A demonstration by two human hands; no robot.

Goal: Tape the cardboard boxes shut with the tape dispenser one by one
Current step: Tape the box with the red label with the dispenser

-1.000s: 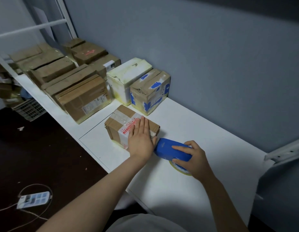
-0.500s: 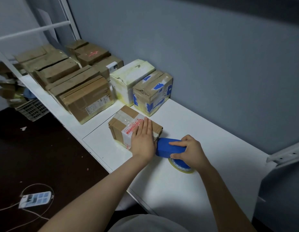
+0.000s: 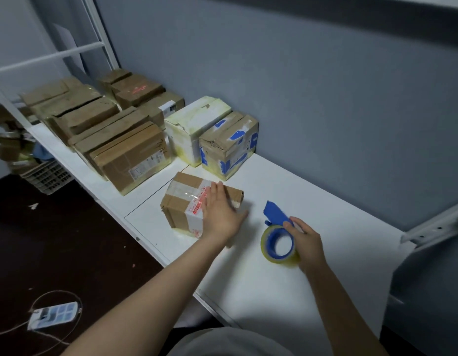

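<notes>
A small brown cardboard box (image 3: 183, 199) with clear tape and a red-printed white label lies on the white table (image 3: 325, 201). My left hand (image 3: 220, 214) rests flat on its near right top, fingers straight. To the right, apart from the box, my right hand (image 3: 306, 241) grips the blue tape dispenser (image 3: 275, 214) with its yellowish tape roll (image 3: 278, 246), tilted above the tabletop.
Several taped cardboard boxes line the wall side: a brown one with blue tape (image 3: 229, 145), a white yellowed one (image 3: 194, 124), larger brown ones (image 3: 130, 155) further left. A power strip (image 3: 54, 314) lies on the dark floor. A white metal frame (image 3: 433, 224) juts in at right.
My right hand has pulled the dispenser away from the box's end to the right and turned it so the roll faces up. My left hand stays on the box.
</notes>
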